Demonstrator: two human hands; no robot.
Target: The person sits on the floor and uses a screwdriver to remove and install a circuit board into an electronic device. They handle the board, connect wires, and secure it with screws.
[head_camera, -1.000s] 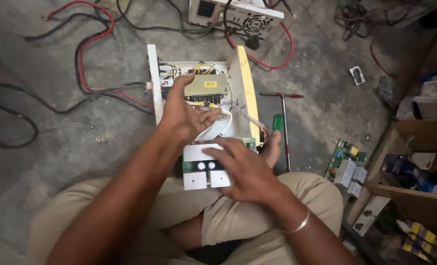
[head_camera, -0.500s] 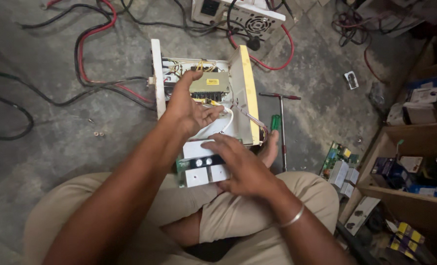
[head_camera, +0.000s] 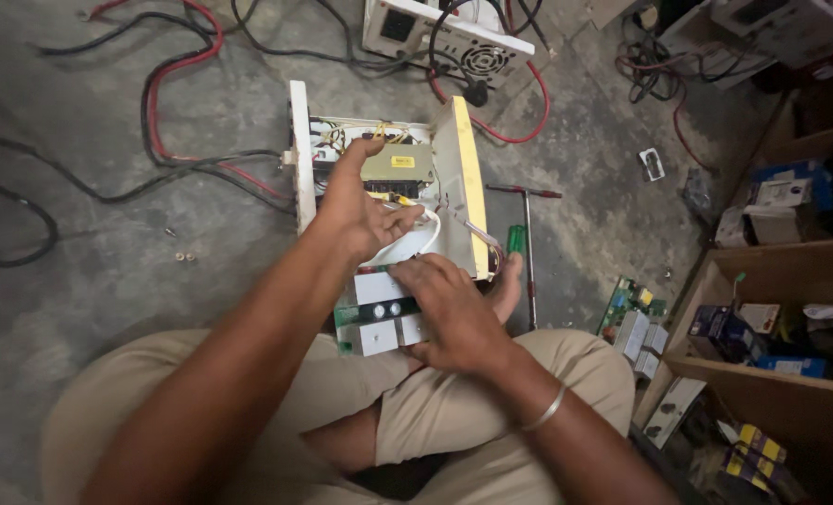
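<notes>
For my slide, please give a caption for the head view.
Left hand reaches into open electronics case; right hand holds circuit board.

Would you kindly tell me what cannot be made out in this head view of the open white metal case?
- Wiring beneath the left hand: hidden by the palm.
- Green circuit board with grey heat sinks: right part covered by the right hand.
- Green-handled screwdriver: tip hidden behind the white metal case.
- Printed labels: too small.

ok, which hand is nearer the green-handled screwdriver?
Right. The right hand rests on the circuit board, just left of the screwdriver. The left hand is farther left, inside the open case.
</notes>
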